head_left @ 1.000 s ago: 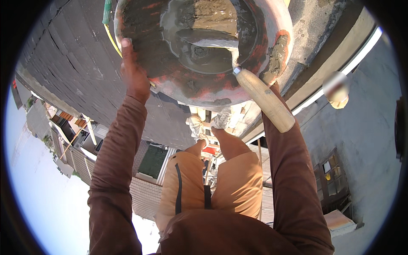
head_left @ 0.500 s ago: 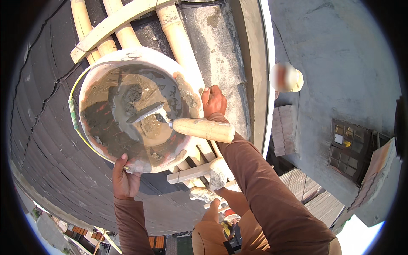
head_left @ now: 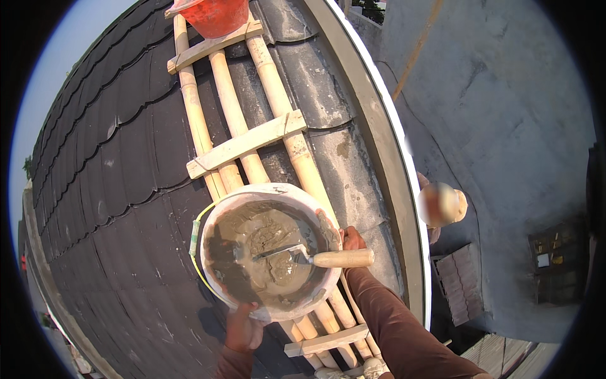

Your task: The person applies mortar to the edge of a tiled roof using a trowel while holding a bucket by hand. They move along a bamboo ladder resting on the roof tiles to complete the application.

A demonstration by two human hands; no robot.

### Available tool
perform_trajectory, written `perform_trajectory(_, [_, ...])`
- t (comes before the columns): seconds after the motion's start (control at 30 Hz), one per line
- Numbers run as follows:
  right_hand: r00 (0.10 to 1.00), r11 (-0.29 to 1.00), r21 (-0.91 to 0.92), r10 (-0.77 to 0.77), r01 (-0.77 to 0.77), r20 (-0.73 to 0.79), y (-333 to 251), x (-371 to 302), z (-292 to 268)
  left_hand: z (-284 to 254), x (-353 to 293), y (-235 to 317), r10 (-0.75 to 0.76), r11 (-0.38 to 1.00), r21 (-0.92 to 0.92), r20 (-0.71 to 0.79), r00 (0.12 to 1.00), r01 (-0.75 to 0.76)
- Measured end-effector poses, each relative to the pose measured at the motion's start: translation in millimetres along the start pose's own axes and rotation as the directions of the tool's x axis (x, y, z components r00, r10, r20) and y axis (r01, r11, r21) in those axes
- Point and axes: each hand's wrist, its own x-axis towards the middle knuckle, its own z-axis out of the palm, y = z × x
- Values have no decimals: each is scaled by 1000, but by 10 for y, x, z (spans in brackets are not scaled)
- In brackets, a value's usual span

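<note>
Filling the left and middle of my view: the dark tiled roof, its overlapping courses running in wavy lines, bent by the lens.
Grey wall: a plastered wall to my right, beyond the roof's pale edge, with a dark-framed window low in it.
Bamboo ladder: several pale poles with wooden crosspieces, the ladder lying along the tiles and running on below, near my feet.
Mortar tub: the round, pale-rimmed tub sits over the poles between my two hands, nearer me than the middle crosspiece; I can't tell whether its weight is on the ladder. A yellow-green wire handle bows out on its left.
Mortar: wet grey-brown mortar, lumpy at the middle, smeared up the inner walls.
Trowel: blade in the mortar, the trowel leans its wooden handle out across the right rim.
Red bucket: the bucket is on the ladder's far end, cut by the upper edge.
Other person: someone beyond the roof edge, head blurred.
Left hand: my left hand grips the tub's near-left rim, thumb on top.
Right hand: my right hand is against the right rim, beside the trowel handle; whether its fingers hold rim or pole I can't tell.
</note>
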Motion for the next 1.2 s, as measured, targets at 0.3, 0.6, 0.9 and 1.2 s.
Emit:
perform_trajectory(0.3, [997, 998, -52, 45, -41, 65, -13, -68, 67, -678, -1547, -854, -67, 985, 132, -316, 946, 113])
perform_trajectory(0.6, [995, 995, -98, -11, 21, 101, 72, -58, 38, -1349, -2181, -2114, -68, 913, 345, -397, 915, 217])
perform_trajectory(0.9, [988, 983, -125, -124, 135, 88, 63, -175, 40, -1554, -2433, -2603, 16, 886, 459, -181, 983, 70])
perform_trajectory(1.2, [990, 978, -161, -121, 131, 67, 269, -110, 163, -1837, -2209, -2793, -132, 990, -89, -251, 959, 113])
